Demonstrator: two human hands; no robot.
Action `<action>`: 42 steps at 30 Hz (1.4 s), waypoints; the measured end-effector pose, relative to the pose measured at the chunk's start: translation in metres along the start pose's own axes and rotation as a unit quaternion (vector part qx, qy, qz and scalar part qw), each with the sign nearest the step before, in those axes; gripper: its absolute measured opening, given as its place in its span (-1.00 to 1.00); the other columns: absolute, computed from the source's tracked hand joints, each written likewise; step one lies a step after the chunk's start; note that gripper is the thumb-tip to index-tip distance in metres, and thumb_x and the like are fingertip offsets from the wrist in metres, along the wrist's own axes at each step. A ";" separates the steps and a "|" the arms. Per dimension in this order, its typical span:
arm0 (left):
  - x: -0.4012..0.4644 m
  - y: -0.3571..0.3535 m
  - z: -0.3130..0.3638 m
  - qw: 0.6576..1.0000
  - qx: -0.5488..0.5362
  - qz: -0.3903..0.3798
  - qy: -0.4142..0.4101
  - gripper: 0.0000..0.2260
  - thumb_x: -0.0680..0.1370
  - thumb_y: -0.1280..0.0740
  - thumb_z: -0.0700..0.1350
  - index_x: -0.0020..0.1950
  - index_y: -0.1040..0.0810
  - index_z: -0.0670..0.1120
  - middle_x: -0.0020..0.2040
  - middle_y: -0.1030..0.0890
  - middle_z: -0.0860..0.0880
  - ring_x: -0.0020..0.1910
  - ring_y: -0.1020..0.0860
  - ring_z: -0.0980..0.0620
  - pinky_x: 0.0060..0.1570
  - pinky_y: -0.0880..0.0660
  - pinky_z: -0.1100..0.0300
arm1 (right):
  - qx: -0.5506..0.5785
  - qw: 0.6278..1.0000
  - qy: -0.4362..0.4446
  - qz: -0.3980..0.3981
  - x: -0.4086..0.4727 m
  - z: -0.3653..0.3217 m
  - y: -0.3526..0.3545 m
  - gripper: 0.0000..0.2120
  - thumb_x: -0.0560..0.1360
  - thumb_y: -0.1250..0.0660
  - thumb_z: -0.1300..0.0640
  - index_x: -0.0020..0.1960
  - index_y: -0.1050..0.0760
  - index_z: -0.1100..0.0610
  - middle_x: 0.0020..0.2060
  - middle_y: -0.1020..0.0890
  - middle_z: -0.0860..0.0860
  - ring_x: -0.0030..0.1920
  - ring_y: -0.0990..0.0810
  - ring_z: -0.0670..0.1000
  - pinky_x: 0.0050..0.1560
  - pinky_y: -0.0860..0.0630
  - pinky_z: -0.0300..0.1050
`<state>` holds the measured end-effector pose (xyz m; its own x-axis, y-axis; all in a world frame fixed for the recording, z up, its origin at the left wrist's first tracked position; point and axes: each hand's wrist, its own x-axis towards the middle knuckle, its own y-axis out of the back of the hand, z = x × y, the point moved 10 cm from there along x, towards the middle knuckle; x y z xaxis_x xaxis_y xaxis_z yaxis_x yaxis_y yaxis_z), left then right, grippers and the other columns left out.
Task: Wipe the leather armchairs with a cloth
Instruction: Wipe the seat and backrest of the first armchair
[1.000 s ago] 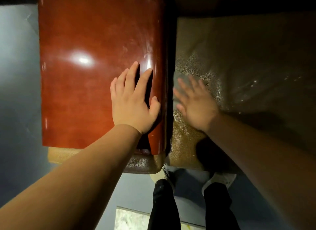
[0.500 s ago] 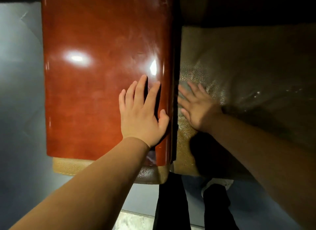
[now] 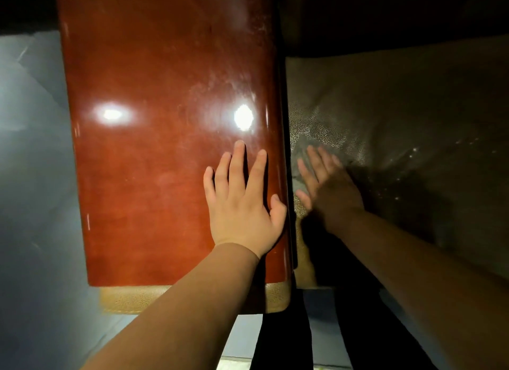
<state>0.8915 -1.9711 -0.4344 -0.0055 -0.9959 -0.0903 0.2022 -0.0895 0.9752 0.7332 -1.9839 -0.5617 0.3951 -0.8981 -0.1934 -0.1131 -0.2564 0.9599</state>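
At four o'clock, shadow swallows the olive pebbled-leather seat cushion (image 3: 385, 138); the right hand (image 3: 327, 189) lies blurred on it, fingers straight. No cloth shows. Left hand (image 3: 242, 204) presses flat on the glossy reddish-brown armrest (image 3: 165, 149), farther up than before. No writing.

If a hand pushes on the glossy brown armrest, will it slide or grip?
The armrest would probably let the left hand slide, since it shines with sharp glare. It looks flat and stiff, so it likely will not dent.
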 end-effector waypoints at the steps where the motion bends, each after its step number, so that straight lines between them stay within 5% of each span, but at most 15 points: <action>1: 0.000 0.000 0.000 1.000 0.001 0.002 -0.001 -0.30 0.47 -0.30 0.09 0.63 -0.37 -0.01 0.67 -0.23 -0.15 0.60 -0.23 -0.25 0.59 -0.06 -0.30 | 0.013 0.999 0.035 -0.007 -0.023 -0.009 -0.006 -0.29 0.58 -0.34 -0.13 0.61 -0.27 0.19 0.61 -0.22 0.27 0.62 -0.16 0.29 0.61 -0.07 0.21; 6: 0.002 0.002 0.002 1.000 -0.009 0.013 -0.002 -0.31 0.46 -0.31 0.08 0.62 -0.39 -0.01 0.67 -0.25 -0.16 0.59 -0.25 -0.25 0.60 -0.06 -0.29 | -0.016 0.981 0.185 -0.048 -0.045 0.001 -0.008 -0.37 0.64 -0.17 -0.23 0.57 -0.38 0.13 0.60 -0.29 0.22 0.59 -0.26 0.28 0.56 -0.25 0.23; 13: 0.002 0.000 -0.001 1.000 -0.004 0.014 0.006 -0.32 0.47 -0.32 0.07 0.62 -0.39 0.00 0.66 -0.26 -0.14 0.60 -0.24 -0.24 0.60 -0.06 -0.28 | -0.039 0.998 -0.023 -0.054 0.031 0.050 0.008 -0.09 0.55 -0.06 -0.36 0.61 -0.18 0.32 0.65 -0.05 0.28 0.66 -0.01 0.27 0.64 0.01 0.23; 18: -0.003 0.000 0.000 1.000 0.002 -0.016 0.020 -0.31 0.44 -0.32 0.07 0.59 -0.40 -0.01 0.64 -0.27 -0.15 0.57 -0.25 -0.25 0.57 -0.09 -0.31 | -0.001 0.985 0.138 -0.102 -0.079 -0.005 -0.003 -0.21 0.51 -0.23 -0.34 0.64 -0.26 0.01 0.63 -0.11 0.32 0.63 -0.04 0.38 0.59 -0.06 0.36; 22: 0.032 0.026 0.007 0.999 -0.026 0.031 0.011 -0.42 0.43 -0.33 0.11 0.43 -0.51 -0.06 0.46 -0.42 -0.21 0.40 -0.39 -0.29 0.41 -0.23 -0.21 | -0.053 0.973 0.210 -0.075 -0.053 0.015 0.003 -0.28 0.54 -0.32 -0.34 0.61 -0.31 -0.06 0.64 -0.14 0.24 0.63 -0.12 0.31 0.59 -0.14 0.29; 26: 0.113 0.040 0.007 0.997 -0.021 0.070 0.000 -0.35 0.48 -0.29 0.16 0.55 -0.40 -0.03 0.59 -0.32 -0.20 0.53 -0.30 -0.26 0.48 -0.18 -0.20 | -0.072 0.993 0.051 -0.073 0.046 0.060 0.016 -0.28 0.62 0.09 -0.39 0.67 -0.16 -0.05 0.68 0.00 0.16 0.67 0.08 0.25 0.62 0.20 0.18; 29: 0.142 0.023 0.005 0.999 0.002 0.040 0.025 -0.29 0.52 -0.22 0.21 0.65 -0.28 -0.02 0.67 -0.21 -0.17 0.61 -0.20 -0.25 0.57 -0.13 -0.21 | -0.008 0.995 -0.061 -0.082 0.077 0.083 0.020 -0.33 0.66 0.15 -0.31 0.69 -0.01 -0.06 0.69 0.11 0.11 0.66 0.23 0.22 0.62 0.25 0.19; 33: 0.137 0.015 0.003 0.999 0.006 0.040 0.017 -0.33 0.54 -0.23 0.15 0.65 -0.30 0.00 0.68 -0.21 -0.15 0.63 -0.19 -0.24 0.59 -0.12 -0.19 | 0.016 0.997 0.060 -0.035 0.032 0.038 0.007 -0.31 0.59 -0.06 -0.31 0.62 -0.29 0.00 0.64 -0.21 0.16 0.64 -0.10 0.30 0.60 -0.08 0.30; 37: 0.141 0.018 0.006 0.999 -0.002 0.039 0.016 -0.32 0.52 -0.24 0.13 0.64 -0.32 -0.01 0.67 -0.23 -0.15 0.61 -0.20 -0.25 0.58 -0.13 -0.21 | -0.017 0.978 0.200 -0.064 0.011 0.025 -0.006 -0.32 0.55 -0.16 -0.34 0.55 -0.41 -0.01 0.60 -0.31 0.14 0.60 -0.24 0.26 0.59 -0.13 0.24; 40: 0.142 0.018 0.006 0.999 -0.001 0.036 0.016 -0.33 0.53 -0.25 0.12 0.64 -0.32 -0.01 0.68 -0.22 -0.15 0.62 -0.19 -0.24 0.58 -0.14 -0.22 | -0.038 0.981 0.190 -0.031 0.069 0.042 0.005 -0.36 0.61 -0.12 -0.32 0.55 -0.42 0.02 0.59 -0.32 0.16 0.59 -0.26 0.27 0.58 -0.19 0.25; 42: 0.144 0.018 0.006 0.999 -0.003 0.038 0.015 -0.33 0.52 -0.25 0.12 0.64 -0.33 -0.02 0.68 -0.22 -0.15 0.62 -0.20 -0.23 0.58 -0.13 -0.21 | -0.032 0.993 0.104 -0.035 0.121 0.065 0.016 -0.34 0.64 0.00 -0.30 0.62 -0.30 0.00 0.64 -0.22 0.15 0.64 -0.14 0.27 0.60 -0.02 0.21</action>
<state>0.8879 -2.1166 -0.4289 0.0384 -0.9990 -0.0221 0.2071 -0.0137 0.9782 0.7200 -2.1203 -0.5825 0.5806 -0.7840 -0.2197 -0.0241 -0.2863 0.9578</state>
